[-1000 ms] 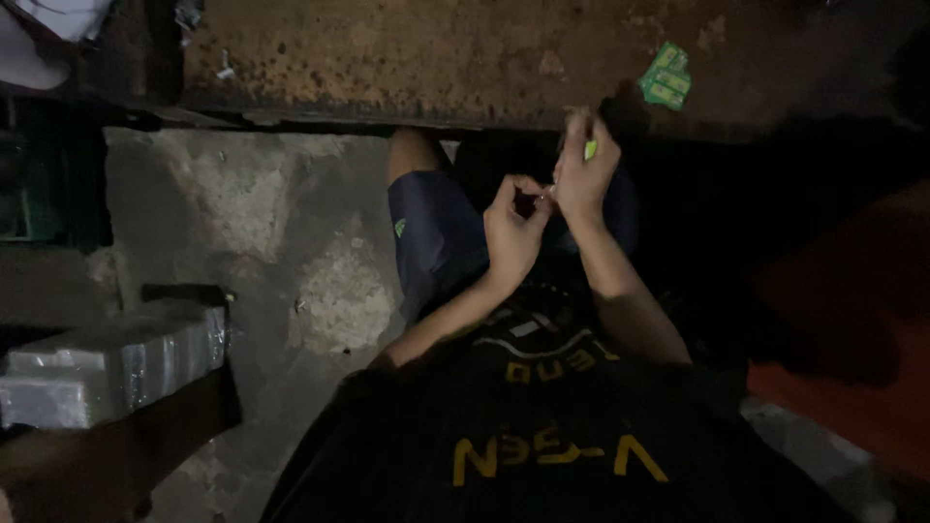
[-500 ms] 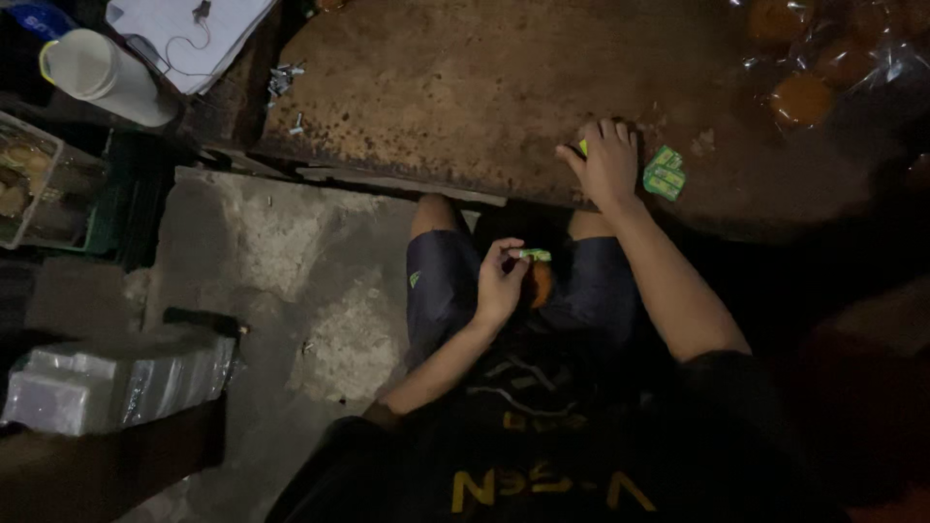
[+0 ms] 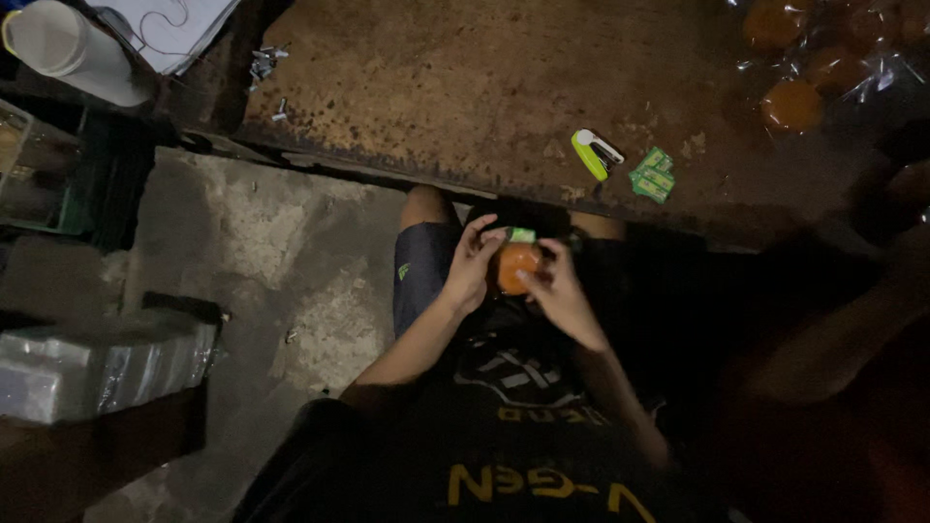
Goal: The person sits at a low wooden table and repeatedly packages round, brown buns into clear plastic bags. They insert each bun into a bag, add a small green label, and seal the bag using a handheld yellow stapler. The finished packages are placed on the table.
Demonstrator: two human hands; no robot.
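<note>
Over the lap, near the worktop [image 3: 465, 87] edge, both hands grip a small orange ball [image 3: 516, 264]: left hand [image 3: 475, 263] on its left, right hand [image 3: 554, 283] on its right. A green stapler [image 3: 593, 153] lies on the worktop beyond.

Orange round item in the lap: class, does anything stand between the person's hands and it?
Nothing visible does. The left hand and right hand already touch the orange round item, with a small green label at its top.

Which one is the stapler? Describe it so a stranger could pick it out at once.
Start at the rusty brown tabletop and follow its near edge rightward, above the person's knees. The stapler lies there, small, lime green and white. The loose green labels just right of it are flat paper; the stapler is chunkier and rounded.
</note>
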